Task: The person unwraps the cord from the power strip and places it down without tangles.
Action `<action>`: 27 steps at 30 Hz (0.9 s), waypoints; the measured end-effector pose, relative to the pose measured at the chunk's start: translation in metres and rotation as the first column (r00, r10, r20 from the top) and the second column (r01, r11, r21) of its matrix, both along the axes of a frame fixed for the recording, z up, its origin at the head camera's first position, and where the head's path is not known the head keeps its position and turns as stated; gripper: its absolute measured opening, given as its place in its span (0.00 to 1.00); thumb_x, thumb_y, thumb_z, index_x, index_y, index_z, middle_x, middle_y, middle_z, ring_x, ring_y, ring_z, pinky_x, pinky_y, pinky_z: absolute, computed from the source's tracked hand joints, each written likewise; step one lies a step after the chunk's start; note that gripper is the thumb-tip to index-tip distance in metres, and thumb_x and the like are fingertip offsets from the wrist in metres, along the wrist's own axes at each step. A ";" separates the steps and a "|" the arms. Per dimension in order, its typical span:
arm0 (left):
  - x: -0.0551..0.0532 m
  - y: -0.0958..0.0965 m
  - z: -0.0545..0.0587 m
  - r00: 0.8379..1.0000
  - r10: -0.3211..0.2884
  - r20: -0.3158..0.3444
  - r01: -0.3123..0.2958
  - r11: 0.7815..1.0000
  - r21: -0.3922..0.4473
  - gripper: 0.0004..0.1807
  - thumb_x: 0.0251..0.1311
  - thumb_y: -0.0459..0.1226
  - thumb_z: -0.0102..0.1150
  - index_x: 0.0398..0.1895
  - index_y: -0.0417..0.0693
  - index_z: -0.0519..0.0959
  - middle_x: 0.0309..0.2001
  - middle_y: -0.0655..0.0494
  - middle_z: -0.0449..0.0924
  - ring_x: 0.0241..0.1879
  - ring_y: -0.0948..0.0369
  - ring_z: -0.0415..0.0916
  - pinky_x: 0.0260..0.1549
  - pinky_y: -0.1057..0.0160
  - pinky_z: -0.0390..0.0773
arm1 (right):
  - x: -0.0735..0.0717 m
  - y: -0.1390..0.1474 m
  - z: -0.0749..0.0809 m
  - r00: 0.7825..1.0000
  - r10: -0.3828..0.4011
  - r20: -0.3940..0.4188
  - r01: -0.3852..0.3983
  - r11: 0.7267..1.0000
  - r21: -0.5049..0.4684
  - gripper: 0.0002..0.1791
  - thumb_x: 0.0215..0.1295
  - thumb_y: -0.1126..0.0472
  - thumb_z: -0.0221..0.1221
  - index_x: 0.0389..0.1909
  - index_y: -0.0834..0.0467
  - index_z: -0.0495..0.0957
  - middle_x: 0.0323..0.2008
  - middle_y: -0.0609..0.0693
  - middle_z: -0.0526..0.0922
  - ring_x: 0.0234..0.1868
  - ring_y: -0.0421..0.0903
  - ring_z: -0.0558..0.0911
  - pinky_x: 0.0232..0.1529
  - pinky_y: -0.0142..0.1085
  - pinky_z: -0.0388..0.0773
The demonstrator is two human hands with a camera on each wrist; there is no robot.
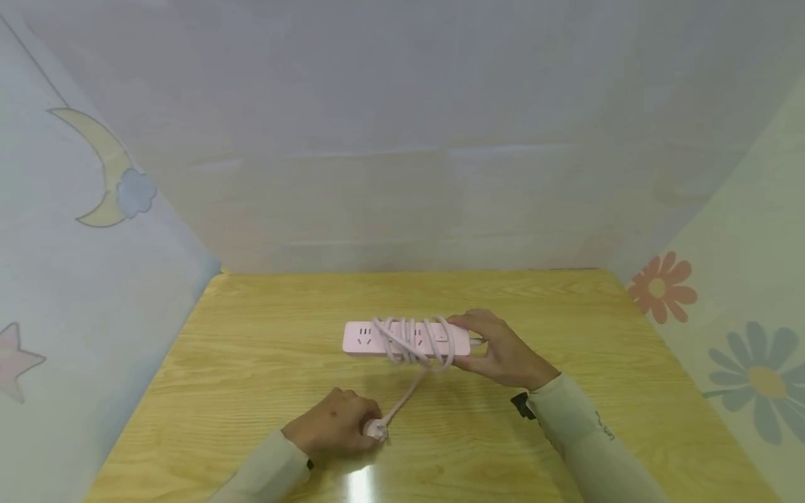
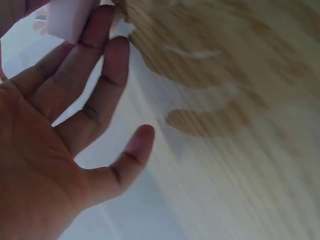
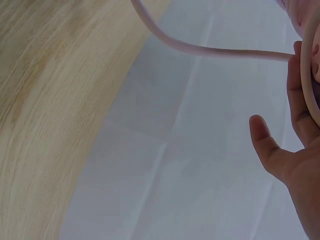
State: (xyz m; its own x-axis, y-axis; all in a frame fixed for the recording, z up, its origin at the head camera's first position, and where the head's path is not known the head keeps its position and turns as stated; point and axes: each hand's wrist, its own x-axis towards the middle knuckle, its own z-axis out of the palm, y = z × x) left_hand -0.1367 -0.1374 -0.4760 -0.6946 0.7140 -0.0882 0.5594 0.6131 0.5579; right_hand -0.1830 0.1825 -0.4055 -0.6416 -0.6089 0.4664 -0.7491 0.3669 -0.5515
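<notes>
A pale pink power strip is held above the wooden table, its cord wound several times around its middle. My right hand grips the strip's right end, thumb on the near side and fingers on the far side. From the windings, a loose length of cord runs down to the plug. My left hand pinches that plug low over the table, nearer to me. In the left wrist view, the plug shows between thumb and fingers; part of it is out of frame.
Under both hands lies the wood-grain table. A pale wall covering stands along its back edge. Side panels carry a moon on the left and flowers on the right.
</notes>
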 end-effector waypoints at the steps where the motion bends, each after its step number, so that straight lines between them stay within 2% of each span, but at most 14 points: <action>1: 0.000 -0.002 -0.001 1.000 0.002 -0.018 -0.002 1.000 0.014 0.10 0.54 0.43 0.71 0.38 0.54 0.86 0.29 0.74 0.79 0.26 0.75 0.71 0.29 0.72 0.74 | 0.000 0.001 0.000 1.000 -0.003 0.002 0.003 1.000 -0.001 0.30 0.55 0.69 0.72 0.61 0.60 0.76 0.48 0.48 0.82 0.49 0.47 0.76 0.48 0.49 0.74; 4: -0.001 -0.008 -0.002 0.999 0.029 -0.016 -0.028 0.997 0.066 0.10 0.55 0.42 0.71 0.40 0.51 0.86 0.31 0.70 0.82 0.27 0.76 0.73 0.29 0.73 0.75 | 0.002 0.003 -0.001 1.000 -0.021 0.010 0.021 1.000 -0.001 0.30 0.55 0.69 0.72 0.60 0.60 0.77 0.49 0.49 0.83 0.49 0.47 0.76 0.48 0.47 0.74; 7: -0.001 -0.017 0.000 0.995 0.073 0.065 -0.081 0.987 0.136 0.10 0.58 0.39 0.70 0.42 0.46 0.84 0.33 0.64 0.84 0.29 0.75 0.76 0.29 0.72 0.78 | 0.003 0.004 -0.001 0.999 -0.030 0.013 0.030 1.000 -0.004 0.30 0.54 0.70 0.72 0.60 0.61 0.77 0.49 0.50 0.83 0.49 0.47 0.76 0.47 0.46 0.75; 10: -0.001 -0.024 0.003 0.978 0.133 0.162 -0.162 0.970 0.183 0.11 0.61 0.38 0.68 0.45 0.44 0.83 0.36 0.59 0.86 0.32 0.70 0.80 0.30 0.70 0.80 | 0.004 0.006 -0.001 0.999 -0.032 0.013 0.032 0.999 -0.011 0.30 0.54 0.69 0.72 0.60 0.61 0.77 0.49 0.49 0.83 0.49 0.46 0.76 0.47 0.45 0.75; 13: -0.002 -0.032 0.006 0.958 0.217 0.190 -0.249 0.953 0.170 0.14 0.64 0.43 0.66 0.48 0.47 0.81 0.38 0.60 0.85 0.38 0.65 0.80 0.34 0.65 0.81 | 0.004 0.007 -0.002 0.999 -0.032 0.011 0.032 0.999 -0.018 0.30 0.54 0.68 0.73 0.60 0.60 0.77 0.50 0.48 0.82 0.49 0.46 0.76 0.47 0.45 0.75; 17: -0.004 -0.040 0.011 0.941 0.289 0.176 -0.317 0.935 0.157 0.17 0.67 0.47 0.63 0.53 0.49 0.80 0.39 0.61 0.85 0.40 0.63 0.80 0.36 0.62 0.80 | 0.005 0.008 -0.002 0.999 -0.030 0.014 0.030 0.999 -0.025 0.30 0.55 0.68 0.73 0.60 0.60 0.77 0.50 0.47 0.82 0.49 0.45 0.76 0.47 0.45 0.76; 23: -0.008 -0.049 0.013 0.939 0.304 0.162 -0.336 0.912 0.235 0.18 0.70 0.44 0.59 0.57 0.43 0.76 0.42 0.51 0.87 0.40 0.58 0.84 0.31 0.65 0.80 | 0.005 0.008 -0.003 1.000 -0.014 0.015 0.015 0.999 -0.040 0.30 0.54 0.69 0.72 0.60 0.59 0.77 0.49 0.47 0.82 0.49 0.46 0.76 0.48 0.44 0.74; 27: -0.011 -0.054 0.016 0.926 0.352 0.135 -0.376 0.878 0.296 0.18 0.70 0.42 0.60 0.57 0.43 0.75 0.43 0.51 0.87 0.45 0.51 0.84 0.33 0.63 0.81 | 0.006 0.008 -0.003 1.000 -0.019 0.016 0.020 0.999 -0.043 0.30 0.53 0.69 0.73 0.59 0.59 0.77 0.49 0.47 0.82 0.49 0.46 0.75 0.48 0.44 0.73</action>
